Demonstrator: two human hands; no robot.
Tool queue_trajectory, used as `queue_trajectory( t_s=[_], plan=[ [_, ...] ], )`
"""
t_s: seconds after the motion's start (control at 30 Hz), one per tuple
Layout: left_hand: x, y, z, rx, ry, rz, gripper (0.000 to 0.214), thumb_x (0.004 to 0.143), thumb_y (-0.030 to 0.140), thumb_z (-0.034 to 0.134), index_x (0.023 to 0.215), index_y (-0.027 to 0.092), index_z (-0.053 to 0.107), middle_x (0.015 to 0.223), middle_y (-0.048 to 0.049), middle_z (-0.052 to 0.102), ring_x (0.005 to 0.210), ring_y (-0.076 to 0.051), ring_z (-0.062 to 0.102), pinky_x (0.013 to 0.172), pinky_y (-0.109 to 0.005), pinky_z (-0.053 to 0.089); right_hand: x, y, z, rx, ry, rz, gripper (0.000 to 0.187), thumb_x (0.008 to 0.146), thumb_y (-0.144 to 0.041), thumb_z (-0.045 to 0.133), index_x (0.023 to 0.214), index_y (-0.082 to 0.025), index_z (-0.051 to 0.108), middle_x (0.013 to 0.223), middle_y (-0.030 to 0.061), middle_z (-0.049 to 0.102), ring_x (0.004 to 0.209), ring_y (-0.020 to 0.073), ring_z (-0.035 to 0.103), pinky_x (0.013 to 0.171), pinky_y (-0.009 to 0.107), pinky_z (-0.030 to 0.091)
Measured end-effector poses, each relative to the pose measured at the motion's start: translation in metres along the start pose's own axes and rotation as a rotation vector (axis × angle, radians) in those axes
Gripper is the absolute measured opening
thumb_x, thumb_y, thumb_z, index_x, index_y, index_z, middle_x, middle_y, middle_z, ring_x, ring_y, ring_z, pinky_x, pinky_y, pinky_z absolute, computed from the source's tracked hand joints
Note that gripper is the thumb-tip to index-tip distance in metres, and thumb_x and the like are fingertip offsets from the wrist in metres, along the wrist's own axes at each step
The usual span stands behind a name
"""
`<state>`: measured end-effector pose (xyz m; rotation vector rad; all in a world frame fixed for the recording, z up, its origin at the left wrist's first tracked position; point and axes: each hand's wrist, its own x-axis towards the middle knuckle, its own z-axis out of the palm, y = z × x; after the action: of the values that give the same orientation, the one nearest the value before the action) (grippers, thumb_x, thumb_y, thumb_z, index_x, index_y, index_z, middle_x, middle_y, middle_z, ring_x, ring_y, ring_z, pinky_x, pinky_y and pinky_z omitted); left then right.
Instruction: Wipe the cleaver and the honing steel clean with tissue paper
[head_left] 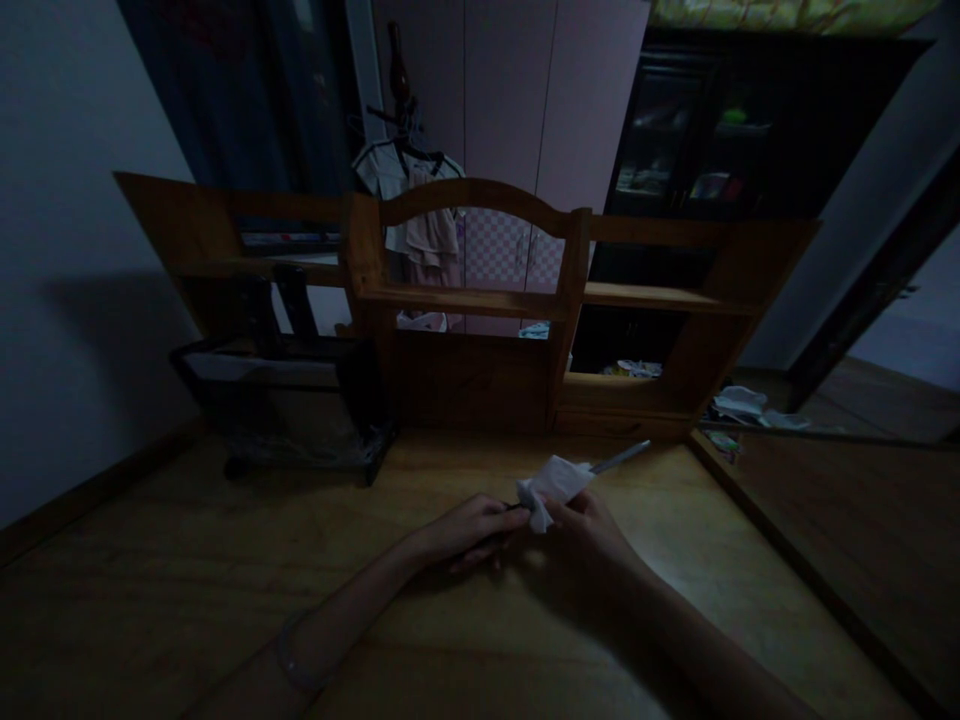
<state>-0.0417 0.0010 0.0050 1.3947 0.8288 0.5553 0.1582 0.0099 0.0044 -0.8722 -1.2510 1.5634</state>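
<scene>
My left hand (469,528) is closed round the dark handle of what looks like a knife (621,457). Its slim grey blade points up and to the right, above the wooden surface. A white tissue (559,480) is folded round the middle of the blade, and the blade's far end sticks out of it. The fingers of my right hand (589,520) pinch the tissue against the blade, close to the left hand. Dim light and the fingers hide most of the handle.
A black rack (292,400) with upright dark handles stands on the wooden tabletop (420,620) at the left. Behind it runs a wooden shelf unit (469,300). Papers (742,405) lie beyond the right edge. Clothes (420,200) hang in front of a pink wardrobe (506,110).
</scene>
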Motion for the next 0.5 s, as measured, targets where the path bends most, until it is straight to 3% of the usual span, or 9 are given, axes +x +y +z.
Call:
queue_trajectory(
  t_s=[0.17, 0.5],
  plan=[
    [0.0011, -0.0017, -0.0004, -0.023, -0.014, 0.004, 0.046, 0.083, 0.059, 0.044, 0.068, 0.017, 0.050, 0.034, 0.0092, 0.038, 0.024, -0.006, 0.030, 0.053, -0.027, 0.048, -0.0005, 0.0019, -0.0032, -0.013, -0.078, 0.004, 0.026, 0.077, -0.035, 0.069, 0.091, -0.013, 0.067, 0.090, 0.0091, 0.068, 0.077, 0.0202, 0.062, 0.069, 0.029, 0.045],
    [0.0032, -0.0039, -0.0002, -0.022, -0.011, 0.007, 0.046, 0.082, 0.060, 0.045, 0.068, 0.017, 0.050, 0.033, 0.0092, 0.038, 0.024, -0.006, 0.031, 0.054, -0.027, 0.048, 0.0023, 0.0031, -0.0061, -0.028, -0.069, -0.001, 0.031, 0.075, -0.039, 0.071, 0.091, -0.012, 0.068, 0.089, 0.0096, 0.069, 0.077, 0.0211, 0.062, 0.068, 0.030, 0.046]
  ],
)
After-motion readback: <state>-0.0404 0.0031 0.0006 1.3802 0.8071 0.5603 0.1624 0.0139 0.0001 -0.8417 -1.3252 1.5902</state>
